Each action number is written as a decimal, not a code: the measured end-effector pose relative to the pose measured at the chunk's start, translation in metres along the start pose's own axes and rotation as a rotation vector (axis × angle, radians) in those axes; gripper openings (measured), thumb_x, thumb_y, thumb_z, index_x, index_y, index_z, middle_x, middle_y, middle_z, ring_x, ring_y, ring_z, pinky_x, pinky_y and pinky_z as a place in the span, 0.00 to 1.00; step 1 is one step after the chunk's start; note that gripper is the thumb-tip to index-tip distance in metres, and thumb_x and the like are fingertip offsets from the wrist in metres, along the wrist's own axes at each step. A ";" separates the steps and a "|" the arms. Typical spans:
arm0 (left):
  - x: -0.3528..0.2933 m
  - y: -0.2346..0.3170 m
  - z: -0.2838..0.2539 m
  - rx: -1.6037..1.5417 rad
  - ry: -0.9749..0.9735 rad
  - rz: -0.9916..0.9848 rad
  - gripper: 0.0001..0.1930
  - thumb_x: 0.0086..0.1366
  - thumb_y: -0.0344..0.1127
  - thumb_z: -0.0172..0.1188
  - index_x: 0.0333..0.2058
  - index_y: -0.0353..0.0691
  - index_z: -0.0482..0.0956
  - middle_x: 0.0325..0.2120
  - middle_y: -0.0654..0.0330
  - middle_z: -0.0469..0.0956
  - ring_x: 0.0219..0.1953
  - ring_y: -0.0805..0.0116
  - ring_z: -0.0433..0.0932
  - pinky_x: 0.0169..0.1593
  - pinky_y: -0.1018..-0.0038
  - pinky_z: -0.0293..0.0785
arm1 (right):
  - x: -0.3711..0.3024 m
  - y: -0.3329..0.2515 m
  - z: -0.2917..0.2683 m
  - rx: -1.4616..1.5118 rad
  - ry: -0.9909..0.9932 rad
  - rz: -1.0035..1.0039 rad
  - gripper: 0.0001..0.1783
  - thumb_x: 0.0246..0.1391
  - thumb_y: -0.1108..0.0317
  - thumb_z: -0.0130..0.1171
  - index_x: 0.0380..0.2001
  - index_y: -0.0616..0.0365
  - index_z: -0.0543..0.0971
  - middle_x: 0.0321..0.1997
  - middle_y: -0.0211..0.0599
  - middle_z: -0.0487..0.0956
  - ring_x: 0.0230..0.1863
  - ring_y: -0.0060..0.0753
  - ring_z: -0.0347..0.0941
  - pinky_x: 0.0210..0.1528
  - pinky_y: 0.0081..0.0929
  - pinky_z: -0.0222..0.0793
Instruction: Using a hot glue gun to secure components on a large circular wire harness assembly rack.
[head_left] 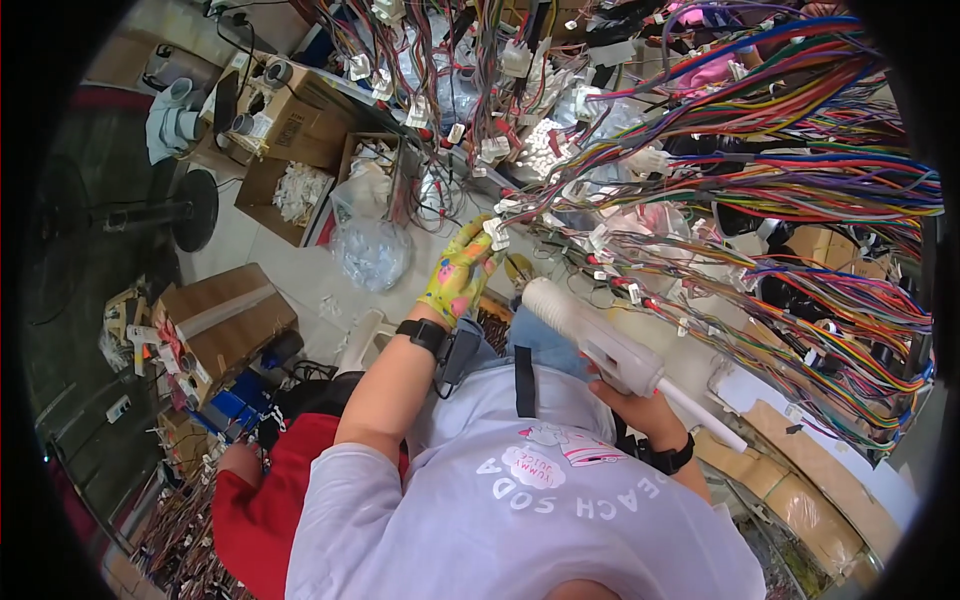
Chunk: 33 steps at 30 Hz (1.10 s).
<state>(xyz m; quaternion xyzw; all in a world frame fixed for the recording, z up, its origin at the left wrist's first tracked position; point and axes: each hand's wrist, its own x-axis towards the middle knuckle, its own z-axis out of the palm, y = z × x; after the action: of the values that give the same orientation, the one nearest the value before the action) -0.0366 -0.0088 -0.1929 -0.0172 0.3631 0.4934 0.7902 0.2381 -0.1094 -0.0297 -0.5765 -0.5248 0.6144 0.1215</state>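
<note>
My left hand (460, 278), in a yellow patterned glove, reaches up to the hanging wire bundles. Its fingers are closed around a white plastic connector (497, 234) at the end of a wire harness. My bare right hand (640, 408) is wrapped round the handle of an off-white hot glue gun (615, 350). The gun's ribbed front points up and left, toward the connector, and stops short of it. A white glue stick (703, 412) juts from its back end. The palm side of the right hand is hidden by the gun.
Multicoloured wire harnesses (780, 190) with white connectors crowd the right and top. Open cardboard boxes (290, 190) of small white parts stand at the far left beside a clear plastic bag (370, 250). A taped carton (225, 318) and a person's red garment (270, 500) are at my left.
</note>
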 end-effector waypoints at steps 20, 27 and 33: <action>0.083 -0.007 0.009 -0.042 -0.173 0.065 0.21 0.65 0.27 0.51 0.58 0.40 0.65 0.51 0.55 0.71 0.52 0.62 0.72 0.55 0.67 0.70 | -0.005 -0.008 -0.007 0.046 0.121 -0.025 0.22 0.45 0.70 0.66 0.46 0.62 0.75 0.40 0.40 0.79 0.39 0.31 0.75 0.43 0.26 0.71; 0.085 -0.008 0.008 -0.262 -0.202 -0.002 0.24 0.64 0.27 0.49 0.59 0.40 0.63 0.53 0.50 0.69 0.56 0.51 0.68 0.60 0.57 0.65 | -0.008 -0.016 -0.009 0.075 0.153 -0.039 0.21 0.45 0.70 0.66 0.44 0.62 0.76 0.37 0.40 0.79 0.37 0.30 0.75 0.41 0.26 0.71; 0.073 -0.012 0.007 -0.134 -0.034 -0.023 0.25 0.63 0.30 0.50 0.60 0.42 0.63 0.55 0.53 0.68 0.55 0.57 0.69 0.55 0.68 0.69 | -0.011 -0.018 -0.010 0.061 0.180 -0.066 0.21 0.45 0.69 0.66 0.44 0.63 0.76 0.36 0.40 0.79 0.35 0.29 0.75 0.40 0.26 0.71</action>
<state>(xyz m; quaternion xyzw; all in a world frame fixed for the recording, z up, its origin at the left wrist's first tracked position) -0.0045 0.0440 -0.2351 -0.0660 0.3157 0.5076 0.7990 0.2413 -0.1050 -0.0072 -0.6079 -0.5113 0.5714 0.2061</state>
